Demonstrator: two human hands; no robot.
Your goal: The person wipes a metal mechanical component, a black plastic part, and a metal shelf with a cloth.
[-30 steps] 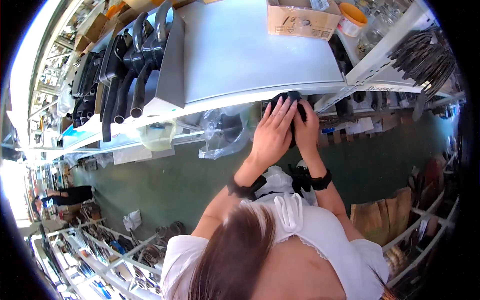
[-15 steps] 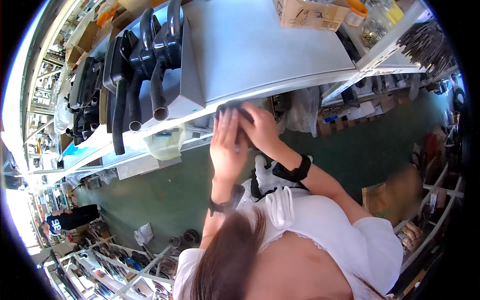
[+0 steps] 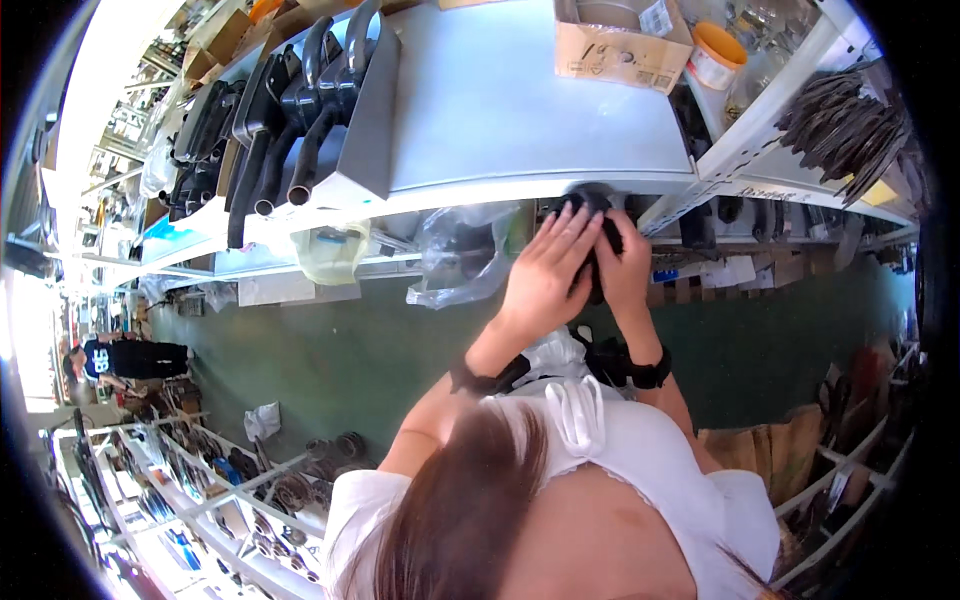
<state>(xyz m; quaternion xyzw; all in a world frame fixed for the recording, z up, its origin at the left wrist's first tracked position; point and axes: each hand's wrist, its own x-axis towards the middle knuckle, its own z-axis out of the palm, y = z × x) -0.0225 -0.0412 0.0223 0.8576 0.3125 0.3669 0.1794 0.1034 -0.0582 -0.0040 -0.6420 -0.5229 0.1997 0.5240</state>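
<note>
At the shelf's front edge, my left hand [image 3: 548, 268] and my right hand [image 3: 627, 268] are closed round a black rounded thing [image 3: 591, 194]. Fingers cover most of it, so I cannot tell its kind. My left fingers lie across its near face, while the right ones grip its right side. Black wristbands circle both my wrists. The shelf [image 3: 480, 130], pale and flat-topped, is just beyond the thing. On its left part, black mufflers [image 3: 340, 90] with bent pipes stand in an open cardboard box [image 3: 365, 155].
A cardboard carton [image 3: 615, 50] and an orange-rimmed white tub [image 3: 716, 57] stand at the far right. Dark strips [image 3: 845, 130] hang from the right post. Clear plastic bags [image 3: 460, 260] droop below the shelf. Far left, another person [image 3: 130, 358] stands on the green floor.
Both my hands have moved right along the shelf edge with the black thing. My view has shifted as well, and the bag under the shelf shows more fully.
</note>
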